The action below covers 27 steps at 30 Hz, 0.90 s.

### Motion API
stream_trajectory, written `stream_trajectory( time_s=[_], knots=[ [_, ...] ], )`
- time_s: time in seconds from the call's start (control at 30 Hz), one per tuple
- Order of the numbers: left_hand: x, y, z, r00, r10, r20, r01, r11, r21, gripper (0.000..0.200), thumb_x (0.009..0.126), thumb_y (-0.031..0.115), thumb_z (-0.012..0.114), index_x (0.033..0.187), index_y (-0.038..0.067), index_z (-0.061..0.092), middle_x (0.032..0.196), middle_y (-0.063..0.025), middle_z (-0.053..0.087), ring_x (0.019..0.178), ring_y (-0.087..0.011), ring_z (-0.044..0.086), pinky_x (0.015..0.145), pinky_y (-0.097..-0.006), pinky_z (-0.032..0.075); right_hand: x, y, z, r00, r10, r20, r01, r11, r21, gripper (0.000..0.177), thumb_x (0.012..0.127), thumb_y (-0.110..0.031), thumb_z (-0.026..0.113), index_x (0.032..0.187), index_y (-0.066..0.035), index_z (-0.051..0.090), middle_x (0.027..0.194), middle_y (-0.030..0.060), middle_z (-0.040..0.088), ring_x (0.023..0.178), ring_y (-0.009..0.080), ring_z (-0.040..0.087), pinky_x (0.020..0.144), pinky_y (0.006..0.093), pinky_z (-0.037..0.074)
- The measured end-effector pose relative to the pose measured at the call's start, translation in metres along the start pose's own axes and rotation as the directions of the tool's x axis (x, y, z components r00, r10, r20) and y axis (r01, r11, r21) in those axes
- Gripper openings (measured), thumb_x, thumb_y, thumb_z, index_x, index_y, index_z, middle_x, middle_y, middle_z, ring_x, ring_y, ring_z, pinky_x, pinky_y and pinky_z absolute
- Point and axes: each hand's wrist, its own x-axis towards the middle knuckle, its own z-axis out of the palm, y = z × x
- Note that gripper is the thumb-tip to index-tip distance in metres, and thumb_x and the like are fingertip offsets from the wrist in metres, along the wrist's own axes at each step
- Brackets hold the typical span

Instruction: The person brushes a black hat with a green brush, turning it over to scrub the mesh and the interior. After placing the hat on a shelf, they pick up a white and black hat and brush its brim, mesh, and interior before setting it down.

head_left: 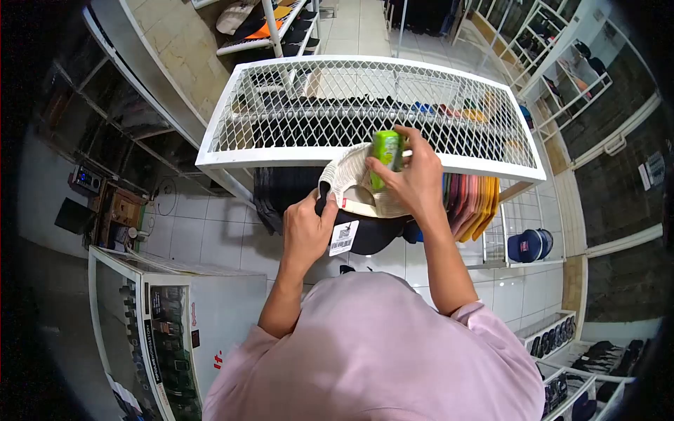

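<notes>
A cream cap [351,172] is held upside down at the near edge of the rack, its inside facing me. My left hand [309,226] pinches the cap's dark back strap. From the cap hangs a white paper tag [343,238] with a printed code, just right of my left fingers. My right hand [417,177] is closed around a bright green can-like container [387,150], held upright against or just over the cap. What the container is I cannot make out. Part of the cap lies hidden behind my right hand.
In front of me stands a white mesh-topped rack [281,151] with dark garments and colourful garments [476,203] hanging beneath it. A navy cap [528,245] sits on a low shelf to the right. A glass display case [165,351] is at my lower left.
</notes>
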Motion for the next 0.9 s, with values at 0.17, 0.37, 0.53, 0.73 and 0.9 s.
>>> stream_trajectory(
  time_s=[0.17,0.37,0.53,0.73,0.9],
  knots=[
    [-0.003,0.013,0.009,1.0,0.014,0.012,-0.014,0.999,0.034,0.028,0.099,0.025,0.061,0.094,-0.002,0.067,0.079,-0.026,0.068,0.074,-0.0469,0.066,0.066,-0.0509,0.051,-0.01,-0.019,0.004,0.998,0.013,0.056,-0.022,0.985,0.17,0.066,0.074,-0.037,0.088,0.117,0.002,0.058,0.101,0.0215,0.068,0.089,0.0348,0.07,0.081,0.043,0.057],
    [-0.006,0.013,0.008,0.996,0.058,-0.062,-0.057,0.998,0.014,0.029,0.1,0.026,0.061,0.103,-0.001,0.069,0.081,-0.0263,0.069,0.077,-0.0466,0.068,0.067,-0.0504,0.053,-0.003,0.001,-0.008,0.984,0.164,-0.064,-0.164,0.986,0.007,0.066,0.073,-0.039,0.089,0.113,0.002,0.055,0.098,0.0244,0.068,0.085,0.0376,0.07,0.077,0.0449,0.057],
    [-0.007,0.017,0.014,0.996,0.075,-0.057,-0.073,0.997,0.029,0.027,0.098,0.021,0.062,0.112,-0.001,0.068,0.086,-0.0246,0.07,0.079,-0.0447,0.069,0.068,-0.0485,0.054,-0.008,0.006,0.001,0.981,0.189,-0.031,-0.184,0.974,0.129,0.07,0.071,-0.042,0.091,0.112,0.002,0.055,0.095,0.023,0.068,0.084,0.0364,0.069,0.077,0.0437,0.055],
    [-0.011,0.017,0.012,0.998,0.07,-0.004,-0.069,0.989,0.129,0.03,0.094,0.019,0.066,0.118,0.001,0.068,0.085,-0.022,0.072,0.077,-0.0426,0.07,0.066,-0.0472,0.055,-0.01,-0.001,-0.008,0.96,0.28,-0.013,-0.275,0.949,0.157,0.074,0.068,-0.046,0.091,0.11,0.001,0.053,0.085,0.0195,0.067,0.077,0.0294,0.069,0.07,0.0413,0.056],
    [-0.008,0.007,0.013,0.975,0.18,-0.132,-0.172,0.983,0.065,0.035,0.091,0.014,0.067,0.122,-0.003,0.066,0.088,-0.0242,0.071,0.075,-0.0414,0.071,0.066,-0.0466,0.055,-0.004,0.03,-0.002,0.95,0.271,-0.157,-0.261,0.962,0.085,0.074,0.068,-0.046,0.092,0.11,0.001,0.053,0.081,0.0163,0.065,0.07,0.0249,0.063,0.068,0.0376,0.054]
  ],
)
